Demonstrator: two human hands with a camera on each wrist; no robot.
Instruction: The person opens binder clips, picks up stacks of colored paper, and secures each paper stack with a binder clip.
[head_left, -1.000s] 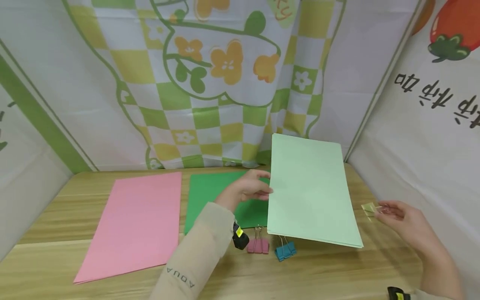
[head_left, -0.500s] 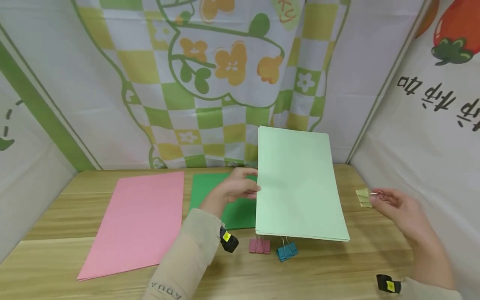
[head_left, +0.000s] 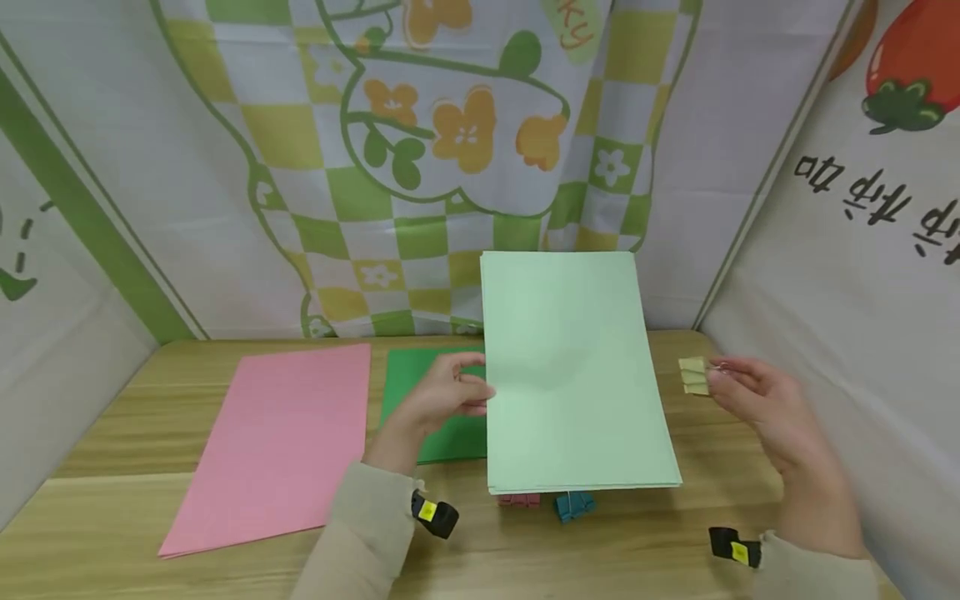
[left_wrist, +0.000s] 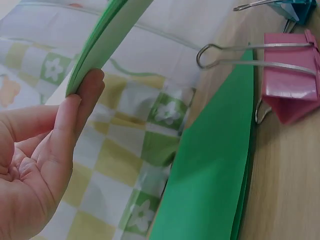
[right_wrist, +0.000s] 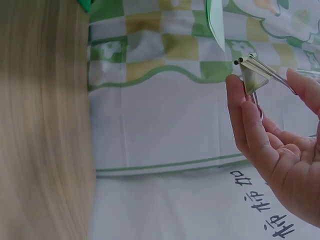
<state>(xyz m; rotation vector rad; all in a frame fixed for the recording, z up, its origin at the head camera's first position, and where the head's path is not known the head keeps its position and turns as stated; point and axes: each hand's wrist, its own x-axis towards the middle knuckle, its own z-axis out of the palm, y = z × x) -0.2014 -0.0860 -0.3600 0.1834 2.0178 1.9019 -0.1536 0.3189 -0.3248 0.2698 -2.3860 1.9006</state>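
A stack of light green paper (head_left: 570, 367) is held up off the table, tilted, by my left hand (head_left: 446, 392), which pinches its left edge between thumb and fingers. The left wrist view shows the layered edge of the paper (left_wrist: 97, 50) at the fingertips. My right hand (head_left: 772, 408) holds a pale yellow binder clip (head_left: 694, 377) by its wire handles, a short way right of the stack. In the right wrist view the thumb and fingers press on the handles of the binder clip (right_wrist: 255, 80), and its mouth points toward the paper's corner (right_wrist: 215, 25).
Pink paper (head_left: 273, 450) lies on the wooden table (head_left: 112, 500) at left. Dark green paper (head_left: 450, 442) lies partly behind the raised stack. A pink binder clip (left_wrist: 290, 75) and a blue binder clip (head_left: 575, 506) sit near the stack's lower edge. A patterned curtain (head_left: 420, 225) hangs behind.
The light green stack has moved left and turned more upright in view with my left hand. My right hand has brought the yellow binder clip left and up, toward the stack.
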